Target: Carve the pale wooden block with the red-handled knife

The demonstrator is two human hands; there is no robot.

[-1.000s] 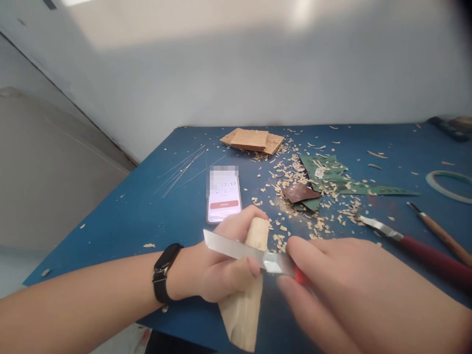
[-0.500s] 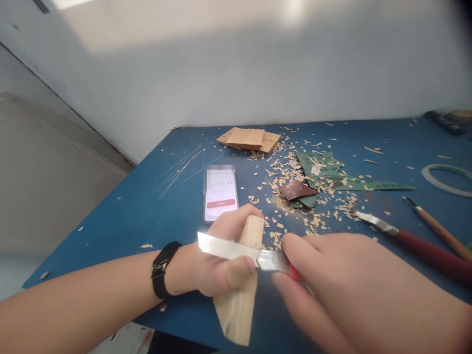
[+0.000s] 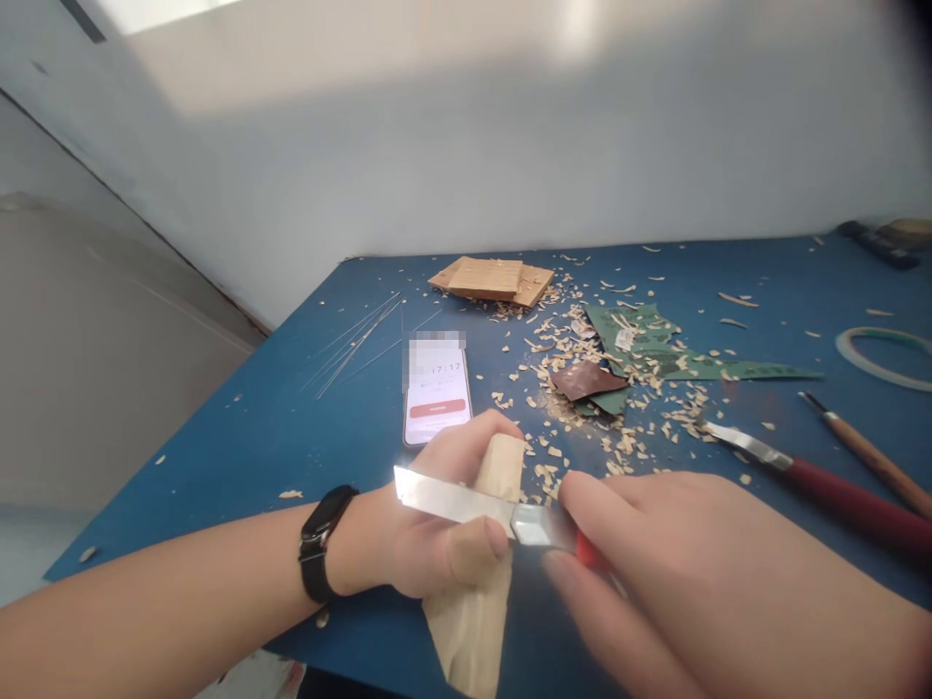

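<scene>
My left hand (image 3: 437, 534) is closed around a pale piece of wood (image 3: 477, 631), which points down toward the table's near edge. A black band (image 3: 324, 544) circles the left wrist. In my right hand (image 3: 677, 563) is a utility knife (image 3: 539, 525) with a red part showing at the fingers; most of its handle is hidden. Its long blade (image 3: 451, 498) lies across the wood, above my left thumb, with the tip pointing left. The thumb rests close to the blade; whether they touch I cannot tell.
On the blue table (image 3: 254, 466) lie a phone (image 3: 437, 408), thin wires (image 3: 356, 340), stacked wood boards (image 3: 487, 279), green sandpaper (image 3: 641, 335), brown sandpaper (image 3: 588, 380) and scattered shavings (image 3: 549, 476). A red-handled knife (image 3: 837, 490), a carving tool (image 3: 866, 451) and a tape roll (image 3: 884, 357) are at right.
The whole view has shifted slightly, so everything sits a little lower. Both hands, the knife and the wood keep nearly the same pose relative to each other.
</scene>
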